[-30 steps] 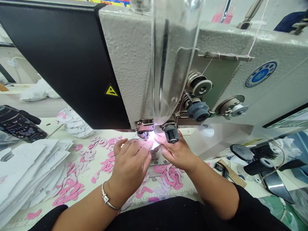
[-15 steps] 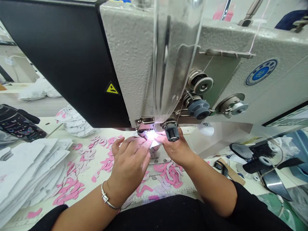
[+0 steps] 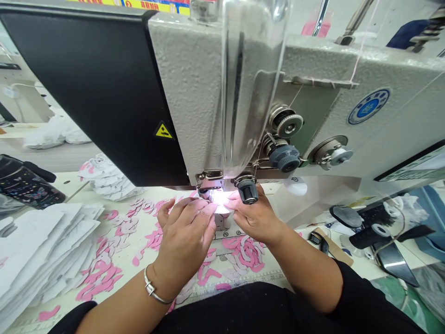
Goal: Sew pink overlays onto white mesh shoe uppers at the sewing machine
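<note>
A sewing machine [image 3: 194, 97] stands before me, its lamp shining brightly on the needle area. Under it, a whitish fabric piece [image 3: 220, 204] is washed out by the glare, so its shape is hard to make out. My left hand [image 3: 187, 220] lies at the left of the needle, thumb and fingertips pressed on the piece. From the right, my right hand [image 3: 255, 213] pinches the other side, partly behind a black knob [image 3: 248, 191]. Small pink curved cut pieces [image 3: 245, 253] lie just below the needle plate.
White layered fabric stacks [image 3: 52, 246] fill the left side, with more pink pieces [image 3: 100, 278] beside them. A black bottle [image 3: 29, 183] lies far left. Thread spools [image 3: 370, 236] and a blue bin [image 3: 431, 218] are at right. A printed ruler [image 3: 267, 278] runs along the front.
My left hand has shifted slightly left, and the gap between both hands at the needle is a little wider. The camera view has tilted slightly.
</note>
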A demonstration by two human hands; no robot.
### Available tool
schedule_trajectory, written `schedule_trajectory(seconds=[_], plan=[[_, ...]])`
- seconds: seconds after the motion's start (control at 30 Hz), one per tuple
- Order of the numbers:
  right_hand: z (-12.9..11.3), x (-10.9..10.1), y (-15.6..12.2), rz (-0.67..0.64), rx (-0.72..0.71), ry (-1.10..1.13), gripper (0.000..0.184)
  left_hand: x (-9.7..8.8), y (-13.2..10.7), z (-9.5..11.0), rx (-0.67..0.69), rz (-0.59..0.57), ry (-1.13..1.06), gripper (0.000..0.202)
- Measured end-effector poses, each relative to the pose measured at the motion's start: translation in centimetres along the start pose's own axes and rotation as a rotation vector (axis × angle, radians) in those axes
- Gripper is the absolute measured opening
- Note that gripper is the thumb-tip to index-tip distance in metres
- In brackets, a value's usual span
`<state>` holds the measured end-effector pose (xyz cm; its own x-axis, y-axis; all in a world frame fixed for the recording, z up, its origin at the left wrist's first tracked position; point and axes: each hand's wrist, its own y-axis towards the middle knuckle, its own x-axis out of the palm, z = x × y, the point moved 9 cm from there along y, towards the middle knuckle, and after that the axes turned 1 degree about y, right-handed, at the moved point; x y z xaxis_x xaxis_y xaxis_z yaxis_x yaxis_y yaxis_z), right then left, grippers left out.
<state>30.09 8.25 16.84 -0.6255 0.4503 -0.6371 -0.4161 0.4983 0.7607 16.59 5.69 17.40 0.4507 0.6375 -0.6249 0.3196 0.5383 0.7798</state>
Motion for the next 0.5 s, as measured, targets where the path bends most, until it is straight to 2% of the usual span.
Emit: schedule_trajectory(seconds=[0.27, 0.37, 0.5], plan=[[-0.5, 0.5, -0.2, -0.018, -0.014, 0.050, 0.030, -0.2, -0.1, -0.3, -0.022, 0.021, 0.019, 0.022], [-0.6, 1.1, -0.3, -0.048, -0.016, 0.029, 0.039, -0.3, -0.3, -0.6, -0.024, 0.036, 0.029, 0.023], [-1.3, 1.2, -0.6, -0.044, -0.028, -0.040, 0.040, -0.1, -0.5, -0.9, -0.017, 0.030, 0.036, 0.025]])
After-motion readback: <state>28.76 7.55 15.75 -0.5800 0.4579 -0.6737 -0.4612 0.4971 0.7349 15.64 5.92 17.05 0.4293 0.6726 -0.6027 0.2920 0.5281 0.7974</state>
